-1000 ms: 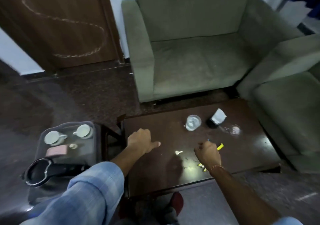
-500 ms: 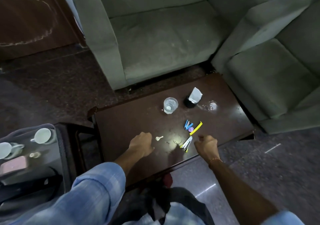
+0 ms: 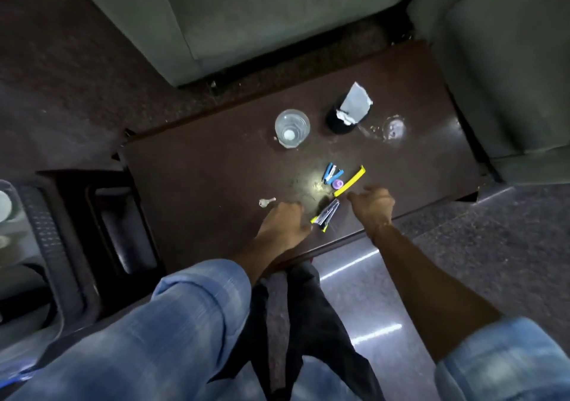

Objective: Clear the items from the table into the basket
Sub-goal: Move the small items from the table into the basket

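Both curled, seemingly empty: left hand (image 3: 285, 223) shifted beside the key (image 3: 266, 202), right hand (image 3: 371, 207) blurred.

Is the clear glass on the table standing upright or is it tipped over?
Upright. The clear glass shows its round open rim facing up at the camera, and its base rests flat on the dark table.

Left hand (image 3: 285, 223) — nearer the clips (image 3: 326, 215)
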The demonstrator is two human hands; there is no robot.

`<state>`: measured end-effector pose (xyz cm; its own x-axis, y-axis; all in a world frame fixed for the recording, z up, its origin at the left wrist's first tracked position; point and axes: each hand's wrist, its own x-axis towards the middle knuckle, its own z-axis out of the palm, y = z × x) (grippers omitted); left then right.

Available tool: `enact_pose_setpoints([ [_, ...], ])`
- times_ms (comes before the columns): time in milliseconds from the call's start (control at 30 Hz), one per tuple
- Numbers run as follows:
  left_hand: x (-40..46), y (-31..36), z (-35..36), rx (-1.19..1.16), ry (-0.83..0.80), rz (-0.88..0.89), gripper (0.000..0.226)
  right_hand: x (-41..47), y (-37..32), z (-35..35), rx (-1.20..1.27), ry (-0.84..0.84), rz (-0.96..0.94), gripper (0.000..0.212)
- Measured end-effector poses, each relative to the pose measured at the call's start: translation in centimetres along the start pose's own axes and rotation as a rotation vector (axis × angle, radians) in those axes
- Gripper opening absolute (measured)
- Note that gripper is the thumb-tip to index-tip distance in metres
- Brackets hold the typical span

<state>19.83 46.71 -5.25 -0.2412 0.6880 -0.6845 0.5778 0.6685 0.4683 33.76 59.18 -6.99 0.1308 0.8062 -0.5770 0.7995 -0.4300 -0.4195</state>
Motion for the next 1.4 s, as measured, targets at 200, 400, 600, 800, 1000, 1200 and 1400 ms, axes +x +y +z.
enact_pose_setpoints([
  [200, 5.7, 2.6, 6.7, 0.081, 0.055, 0.012, 0.048, 7.9, 0.3, 2.6, -0.005, 0.035, 0.054, 0.031],
  [400, 8.2, 3.2, 11.4, 0.302, 0.138, -0.045, 0.055, 11.8, 1.3, 4.9, 0.02, -0.052, 0.127, 0.044],
  [600, 8.1, 3.1, 9.8, 0.333, 0.078, -0.061, 0.04, 11.2, 0.5, 3.8, 0.008, -0.106, 0.083, 0.023],
  [800, 3.1, 2.4, 4.0, 0.071, 0.062, -0.18, 0.046, 6.7, -2.6, -1.2, -0.102, -0.045, -0.006, 0.043],
  [1000, -3.8, 0.2, -4.7, -0.052, 0.185, -0.22, 0.036, -0.3, -6.5, -5.8, -0.009, -0.048, -0.092, 0.02],
  [1200, -13.0, -4.1, -12.2, 0.067, 0.341, -0.111, 0.039, -8.1, -11.3, -3.9, -0.12, -0.251, -0.359, 0.022],
  [1400, -21.9, -13.1, -18.5, 0.089, 0.518, -0.136, 0.03, -18.9, -17.1, 1.3, -0.238, -0.251, -0.707, 0.011],
])
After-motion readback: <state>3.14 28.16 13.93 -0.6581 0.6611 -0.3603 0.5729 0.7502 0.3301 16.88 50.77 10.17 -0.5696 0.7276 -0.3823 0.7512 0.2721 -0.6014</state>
